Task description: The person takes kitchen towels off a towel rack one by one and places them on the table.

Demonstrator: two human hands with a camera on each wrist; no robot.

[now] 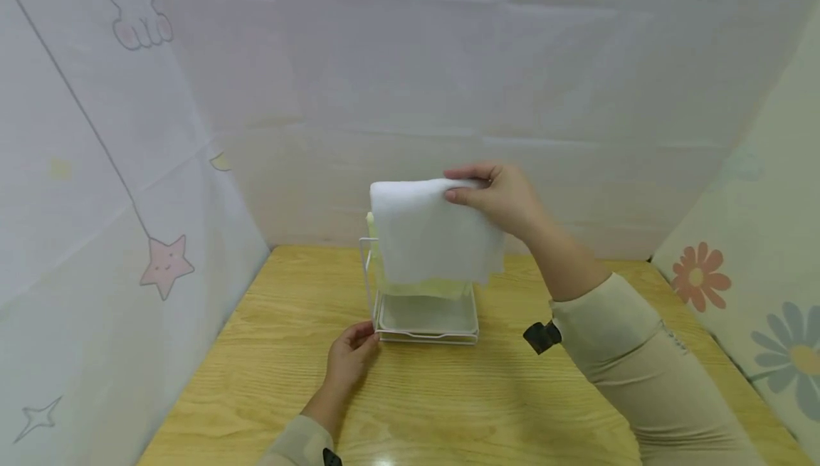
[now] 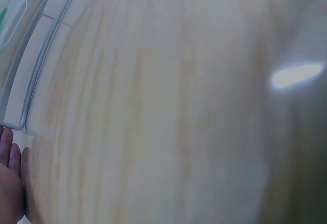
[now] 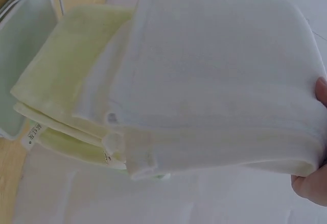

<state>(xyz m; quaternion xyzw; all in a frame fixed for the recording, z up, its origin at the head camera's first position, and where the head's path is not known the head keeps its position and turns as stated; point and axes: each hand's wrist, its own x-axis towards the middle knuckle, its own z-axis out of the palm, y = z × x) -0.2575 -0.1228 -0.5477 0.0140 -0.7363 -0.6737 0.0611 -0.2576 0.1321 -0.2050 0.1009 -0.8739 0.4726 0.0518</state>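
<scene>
My right hand (image 1: 506, 199) pinches the upper right edge of a folded white towel (image 1: 429, 231), thumb on the near side and fingers over the top. The towel hangs in front of a pale yellow towel (image 3: 76, 55), which drapes on a small white wire rack (image 1: 366, 267). In the right wrist view the white towel's folded layers overlap the yellow one, and a small label (image 3: 32, 134) sticks out. My left hand (image 1: 349, 359) holds the rack's front left corner at table level, thumb and fingers at the wire. The rack's top bar is hidden behind the towels.
A shallow pale tray (image 1: 429, 313) sits in the rack's base. Everything stands on a wood-grain table (image 1: 256, 380). Printed cloth walls (image 1: 448, 82) rise at the back and both sides. A black strap (image 1: 542, 336) is at the right sleeve.
</scene>
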